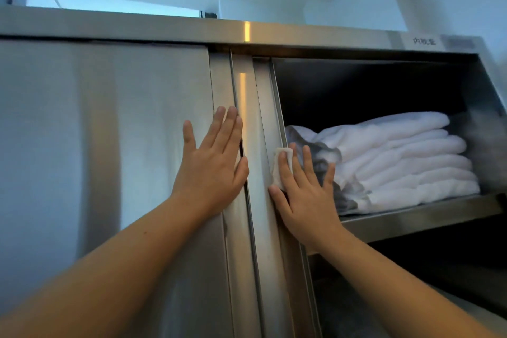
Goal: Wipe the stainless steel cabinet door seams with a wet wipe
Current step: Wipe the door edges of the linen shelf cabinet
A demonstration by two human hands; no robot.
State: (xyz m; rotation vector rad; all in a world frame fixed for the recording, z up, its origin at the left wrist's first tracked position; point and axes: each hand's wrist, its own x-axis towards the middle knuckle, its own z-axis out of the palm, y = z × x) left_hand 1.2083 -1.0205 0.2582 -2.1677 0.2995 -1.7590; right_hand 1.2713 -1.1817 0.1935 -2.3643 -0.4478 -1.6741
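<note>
Door (109,145) left, towels (397,162) on shelf (411,219) right

A wet wipe (282,167) is pressed against the cabinet door (263,145) edge by the right hand (304,195); the left hand (211,170) is laid flat beside it.

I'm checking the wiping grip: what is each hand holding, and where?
The right hand presses a wet wipe flat under its fingers against the door edge. The left hand holds nothing; it rests flat on the door.

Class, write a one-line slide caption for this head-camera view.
Right hand presses a wet wipe on the steel cabinet door's edge; left hand braces the door beside folded white towels.
</note>
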